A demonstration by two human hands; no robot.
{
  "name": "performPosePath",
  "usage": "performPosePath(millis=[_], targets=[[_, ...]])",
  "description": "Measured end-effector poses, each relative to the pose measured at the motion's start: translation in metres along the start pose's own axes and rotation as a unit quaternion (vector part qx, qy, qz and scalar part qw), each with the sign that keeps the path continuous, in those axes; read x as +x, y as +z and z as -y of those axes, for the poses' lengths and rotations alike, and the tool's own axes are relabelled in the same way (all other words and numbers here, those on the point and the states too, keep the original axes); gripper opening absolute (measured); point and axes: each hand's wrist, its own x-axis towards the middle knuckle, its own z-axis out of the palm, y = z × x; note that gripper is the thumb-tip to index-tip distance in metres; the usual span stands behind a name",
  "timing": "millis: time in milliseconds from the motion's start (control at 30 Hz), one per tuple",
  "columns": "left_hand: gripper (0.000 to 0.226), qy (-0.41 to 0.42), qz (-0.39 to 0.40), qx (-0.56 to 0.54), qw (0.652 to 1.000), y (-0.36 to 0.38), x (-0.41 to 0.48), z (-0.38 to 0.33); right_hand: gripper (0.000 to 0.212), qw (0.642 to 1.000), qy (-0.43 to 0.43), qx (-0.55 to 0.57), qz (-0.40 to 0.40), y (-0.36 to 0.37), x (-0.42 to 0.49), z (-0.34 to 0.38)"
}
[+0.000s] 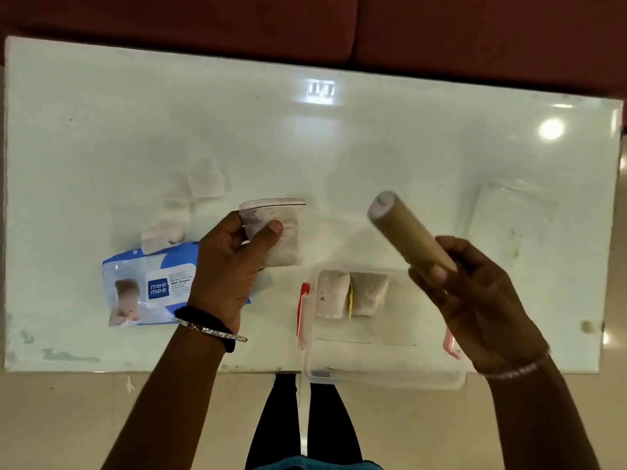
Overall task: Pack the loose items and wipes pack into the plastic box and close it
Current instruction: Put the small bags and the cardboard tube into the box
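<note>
Left hand (227, 266) grips zip pouch (276, 232); right hand (475, 293) (raised) holds tube (407, 228)

- Your right hand (475, 300) covers the lower end of the brown tube (405, 230); the tube itself is motion-blurred.
- Your left hand (225, 266) hides the right end of the wipes pack (149, 286); its small print is unreadable.
- The zip bag (276, 232) contents are too hazy to tell.
- The clear lid (509, 225) edges fade into the table (101, 130).
- The plastic box (383, 334) right latch is partly behind your wrist.
</note>
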Motion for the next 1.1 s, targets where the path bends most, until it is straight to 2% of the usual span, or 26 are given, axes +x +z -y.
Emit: performPosePath(millis=[100, 233, 367, 500, 767, 900, 1100], targets=[[0.018, -0.002, 0.009, 0.002, 1.0, 0.005, -0.01, 0.007, 0.037, 0.996, 0.034, -0.088, -0.008, -0.023, -0.034, -0.008], [0.014, -0.016, 0.018, 0.005, 1.0, 0.009, -0.022, 0.025, 0.044, 0.962, 0.118, -0.244, -0.031, -0.037, -0.056, -0.026], [0.01, -0.036, 0.032, 0.014, 0.999, 0.01, -0.035, 0.046, 0.033, 0.934, 0.155, -0.316, -0.057, -0.034, -0.052, -0.048], [0.012, -0.06, 0.027, 0.035, 0.997, 0.009, -0.044, 0.06, 0.032, 0.91, 0.183, -0.352, -0.118, -0.028, -0.031, -0.078], [0.007, -0.079, 0.017, 0.04, 0.996, 0.005, -0.043, 0.064, 0.04, 0.892, 0.254, -0.338, -0.16, -0.017, 0.01, -0.111], [0.007, -0.079, 0.012, 0.043, 0.996, 0.005, -0.045, 0.065, 0.047, 0.875, 0.246, -0.378, -0.176, -0.015, 0.014, -0.115], [0.013, -0.059, -0.001, 0.098, 0.993, 0.007, -0.049, 0.062, 0.054, 0.827, 0.221, -0.488, -0.172, -0.015, 0.01, -0.11]])
